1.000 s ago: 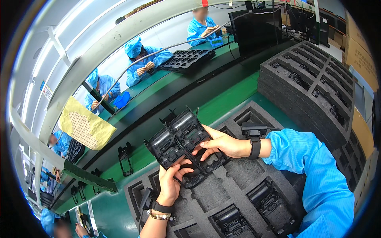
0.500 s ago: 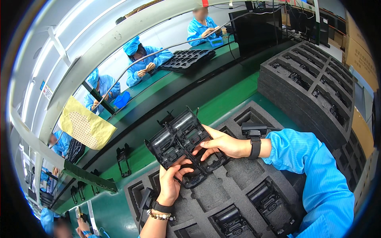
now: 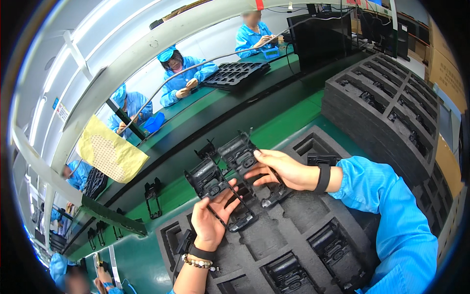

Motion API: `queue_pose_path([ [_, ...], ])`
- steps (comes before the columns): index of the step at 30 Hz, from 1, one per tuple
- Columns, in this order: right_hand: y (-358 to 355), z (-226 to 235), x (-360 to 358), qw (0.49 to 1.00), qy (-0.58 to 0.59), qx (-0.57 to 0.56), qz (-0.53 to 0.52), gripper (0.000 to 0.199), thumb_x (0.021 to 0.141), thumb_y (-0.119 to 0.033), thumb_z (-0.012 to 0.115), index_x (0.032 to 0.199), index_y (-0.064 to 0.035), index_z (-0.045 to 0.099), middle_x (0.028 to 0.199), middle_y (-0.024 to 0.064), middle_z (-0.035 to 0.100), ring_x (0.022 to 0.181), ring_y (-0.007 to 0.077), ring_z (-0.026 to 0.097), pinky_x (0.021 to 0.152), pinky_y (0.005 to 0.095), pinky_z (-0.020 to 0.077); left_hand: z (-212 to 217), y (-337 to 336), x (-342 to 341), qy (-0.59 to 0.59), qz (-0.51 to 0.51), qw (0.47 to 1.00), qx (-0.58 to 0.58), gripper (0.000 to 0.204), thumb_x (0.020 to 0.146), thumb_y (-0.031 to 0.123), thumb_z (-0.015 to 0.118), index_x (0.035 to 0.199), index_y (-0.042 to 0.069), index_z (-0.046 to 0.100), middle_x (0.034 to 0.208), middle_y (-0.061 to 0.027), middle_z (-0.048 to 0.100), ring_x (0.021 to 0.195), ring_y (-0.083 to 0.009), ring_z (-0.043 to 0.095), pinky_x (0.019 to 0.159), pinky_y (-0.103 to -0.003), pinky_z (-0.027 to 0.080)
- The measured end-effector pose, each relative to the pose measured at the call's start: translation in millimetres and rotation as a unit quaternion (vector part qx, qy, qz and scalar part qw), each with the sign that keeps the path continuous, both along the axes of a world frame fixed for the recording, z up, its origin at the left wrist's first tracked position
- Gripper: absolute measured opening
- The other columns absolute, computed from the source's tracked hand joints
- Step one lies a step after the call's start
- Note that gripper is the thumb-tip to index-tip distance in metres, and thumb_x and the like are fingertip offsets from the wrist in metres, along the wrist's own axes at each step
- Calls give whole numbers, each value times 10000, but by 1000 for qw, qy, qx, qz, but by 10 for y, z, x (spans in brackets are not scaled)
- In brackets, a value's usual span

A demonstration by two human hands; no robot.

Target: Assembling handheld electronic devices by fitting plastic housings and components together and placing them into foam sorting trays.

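My left hand (image 3: pixel 213 220) is closed on a black plastic housing frame (image 3: pixel 206 179), which has a solid block at its top and a long open loop below. A second black housing frame (image 3: pixel 239 153) of the same kind is gripped in my right hand (image 3: pixel 284 169), fingers under it and thumb along its edge. The two frames are held side by side, slightly apart, above a dark grey foam tray (image 3: pixel 303 215). More such frames (image 3: pixel 333 247) lie in the tray's near pockets, while some pockets next to my hands show bare foam.
Beyond the tray runs a green conveyor belt (image 3: pixel 293 115) with another black frame (image 3: pixel 152 198) on it. Stacked foam trays (image 3: pixel 377 122) stand at the right. A yellow sheet (image 3: pixel 110 149) hangs at the left from a metal beam. Co-workers in blue sit across the line (image 3: pixel 178 81).
The two black frames, close together before, have come apart, one in each hand. My left hand has opened out slightly beneath its frame, and the view has shifted a little.
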State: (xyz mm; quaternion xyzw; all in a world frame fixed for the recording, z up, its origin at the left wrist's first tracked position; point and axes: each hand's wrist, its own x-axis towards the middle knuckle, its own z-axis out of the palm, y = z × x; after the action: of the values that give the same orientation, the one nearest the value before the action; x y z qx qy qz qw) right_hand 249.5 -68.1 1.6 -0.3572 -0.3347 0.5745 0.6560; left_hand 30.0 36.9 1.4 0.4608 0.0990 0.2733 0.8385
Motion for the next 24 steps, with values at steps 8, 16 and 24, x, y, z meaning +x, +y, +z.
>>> queue_pose_path([
  [8,15,-40,47,994,59,-21,-87,203,1009,-345,531,1066,-163,598,1000,-68,580,820,38,486,703,204,398,23,50,22,-15,-43,997,-61,686,996,537,262,1370,-12,430,1401,-218,461,1284,-355,449,1070,-572,380],
  [16,-142,51,-186,996,86,12,-12,643,924,-446,637,1399,-85,395,863,-75,437,686,23,379,610,186,322,-19,39,17,-2,-85,996,13,639,1012,526,309,1428,48,389,1442,-222,419,1326,-352,412,1084,-563,364],
  [24,-186,72,-332,999,-3,1,54,667,851,-217,736,1350,-83,314,1082,22,467,1108,153,518,983,346,411,-3,-139,45,68,10,989,129,721,942,328,624,1469,145,168,1342,-192,460,1188,-322,552,927,-502,533],
])
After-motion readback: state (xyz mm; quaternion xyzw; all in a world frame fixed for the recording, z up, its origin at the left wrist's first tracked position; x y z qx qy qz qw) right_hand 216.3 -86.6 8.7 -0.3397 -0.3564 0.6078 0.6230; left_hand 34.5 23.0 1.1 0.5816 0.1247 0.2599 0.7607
